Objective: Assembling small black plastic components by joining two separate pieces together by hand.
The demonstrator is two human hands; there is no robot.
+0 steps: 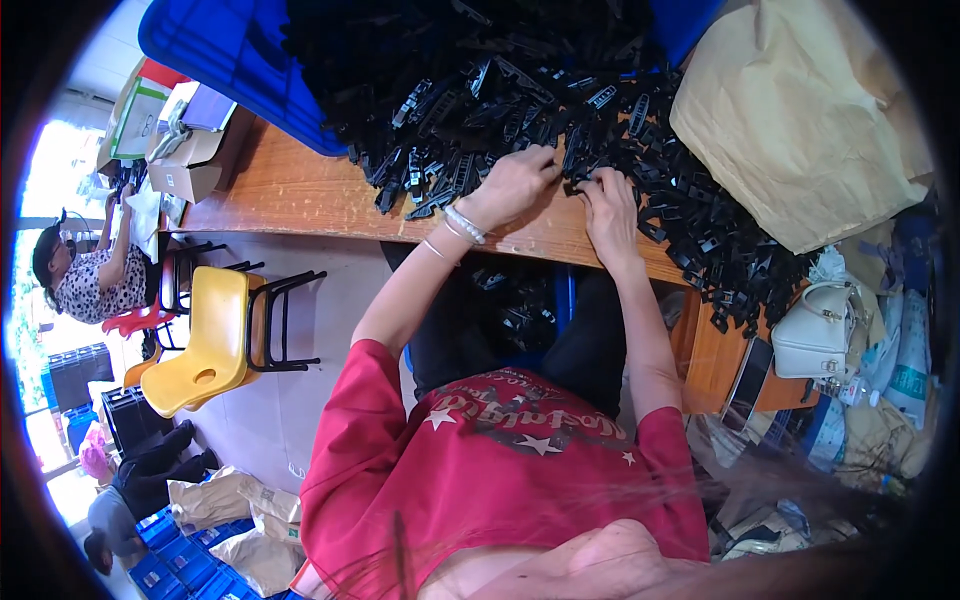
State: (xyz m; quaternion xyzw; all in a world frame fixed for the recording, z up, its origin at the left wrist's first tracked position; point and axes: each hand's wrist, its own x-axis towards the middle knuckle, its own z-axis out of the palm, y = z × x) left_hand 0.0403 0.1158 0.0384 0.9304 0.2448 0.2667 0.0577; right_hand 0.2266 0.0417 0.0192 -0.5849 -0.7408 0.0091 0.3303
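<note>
A heap of small black plastic parts (pixel 510 110) spreads over the wooden table in front of me. My left hand (pixel 512 187), with bracelets at the wrist, is at the heap's near edge. Its fingers are curled together, and whatever is in them is hidden. Close beside it, my right hand (pixel 610 212) pinches a small black plastic part (pixel 573 188) between thumb and fingers. Below the table edge, a blue container with more black parts (pixel 510 305) stands between my legs.
A blue bin (pixel 235 65) lies tipped behind the heap. At the right are a large brown paper bag (pixel 790 120) and a white handbag (pixel 815 335). Left of me stands a yellow chair (pixel 215 340). Another person (pixel 95 275) sits at the far left, near cardboard boxes (pixel 195 165).
</note>
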